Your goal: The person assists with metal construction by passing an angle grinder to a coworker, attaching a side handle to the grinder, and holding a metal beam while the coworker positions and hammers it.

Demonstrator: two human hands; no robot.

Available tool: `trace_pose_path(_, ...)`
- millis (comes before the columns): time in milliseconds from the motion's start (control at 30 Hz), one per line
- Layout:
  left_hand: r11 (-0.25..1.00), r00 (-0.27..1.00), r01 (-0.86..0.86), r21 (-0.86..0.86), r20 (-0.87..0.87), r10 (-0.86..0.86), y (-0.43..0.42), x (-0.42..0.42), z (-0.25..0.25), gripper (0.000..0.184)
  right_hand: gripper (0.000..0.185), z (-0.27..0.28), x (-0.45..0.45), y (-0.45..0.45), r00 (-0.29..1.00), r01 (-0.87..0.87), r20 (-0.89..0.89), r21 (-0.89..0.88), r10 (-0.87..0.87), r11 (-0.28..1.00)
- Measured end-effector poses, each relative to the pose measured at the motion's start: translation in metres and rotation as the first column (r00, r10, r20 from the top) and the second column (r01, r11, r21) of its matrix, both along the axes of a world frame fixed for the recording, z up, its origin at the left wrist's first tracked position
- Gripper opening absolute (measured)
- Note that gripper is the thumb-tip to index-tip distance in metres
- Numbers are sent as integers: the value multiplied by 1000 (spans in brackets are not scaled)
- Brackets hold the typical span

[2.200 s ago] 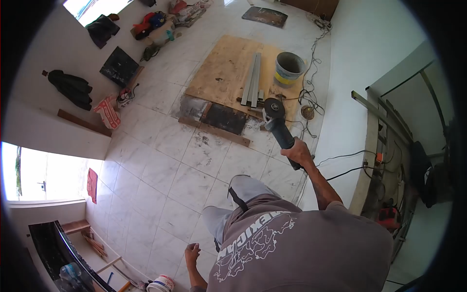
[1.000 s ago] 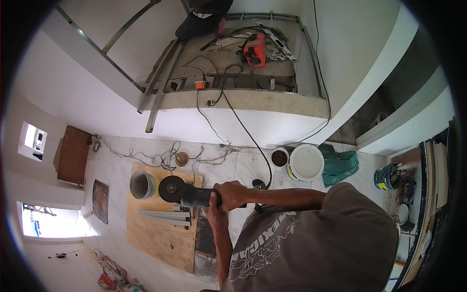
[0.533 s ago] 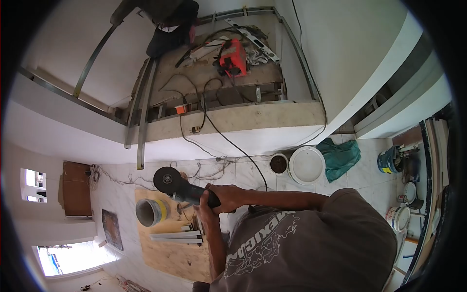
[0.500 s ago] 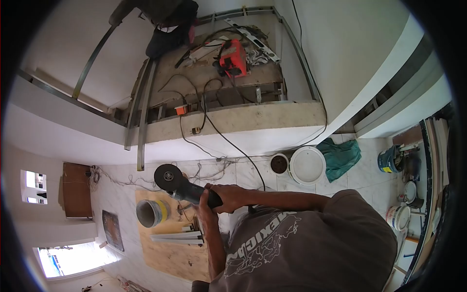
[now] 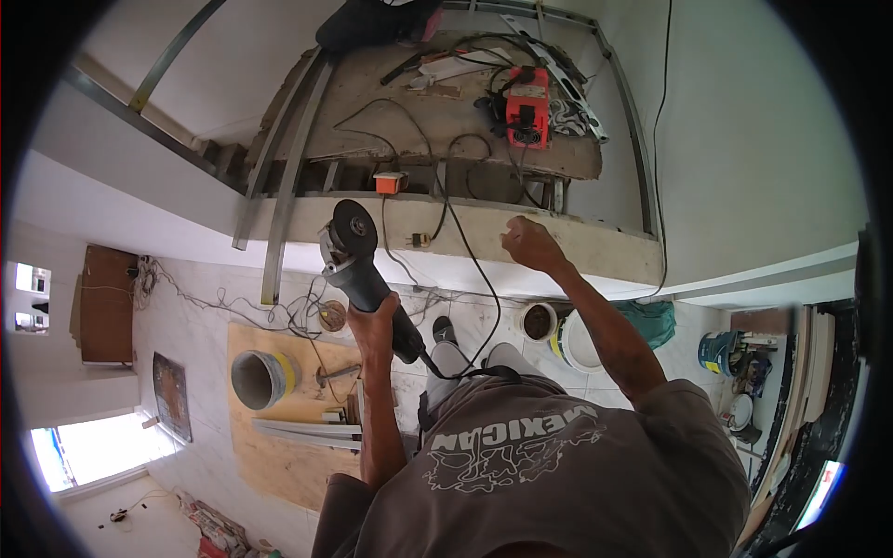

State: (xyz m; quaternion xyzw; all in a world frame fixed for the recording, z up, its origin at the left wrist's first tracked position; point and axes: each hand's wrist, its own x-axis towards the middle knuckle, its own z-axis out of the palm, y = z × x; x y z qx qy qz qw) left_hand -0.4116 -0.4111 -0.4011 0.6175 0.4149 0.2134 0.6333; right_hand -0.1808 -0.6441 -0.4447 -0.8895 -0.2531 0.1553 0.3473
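Note:
My left hand (image 5: 374, 325) is wrapped round the body of an angle grinder (image 5: 361, 277), held upright with its dark disc (image 5: 354, 228) at the top. A black power cord leaves the grinder's lower end near my waist. Out in front to the right, my right hand (image 5: 532, 244) has its fingers curled in, and nothing shows in them. It appears over or near the edge of the pale ledge (image 5: 595, 240); contact cannot be told. Left of it on the ledge are a plug (image 5: 419, 240) and an orange electrical box (image 5: 390, 182) with cables.
Metal bars (image 5: 286, 205) jut over the ledge. Behind are a red machine (image 5: 527, 104), a spirit level (image 5: 555, 74) and a partly visible person (image 5: 367, 23). On the floor stand a grey bucket (image 5: 258, 379) on plywood (image 5: 279, 474), a small bucket (image 5: 538, 322) and loose cables (image 5: 223, 302).
My right hand has left the grinder and reached forward to the right. The left hand now holds the grinder alone, turned more upright. The view has shifted, leaving less of the other person visible.

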Motion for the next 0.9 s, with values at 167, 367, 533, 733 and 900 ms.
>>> trace_pose_path(167,998,1000,-2,-60,10,2,60,3,-20,29,48,-36,82,69,982,-82,141,-269,124,960)
trace_pose_path(367,992,993,-85,-91,-84,77,98,-6,-24,39,35,-83,189,134,752,-104,502,-551,428,828)
trace_pose_path(533,980,965,-197,-41,-183,187,106,-24,-8,39,20,-97,274,166,599,-104,447,-780,665,618)
trace_pose_path(733,926,895,-343,155,-245,373,98,-30,31,39,21,-133,360,177,660,-163,313,-828,683,537)
trace_pose_path(900,878,844,-375,299,-283,457,87,-22,44,43,31,-151,401,172,850,-165,208,-768,484,618)
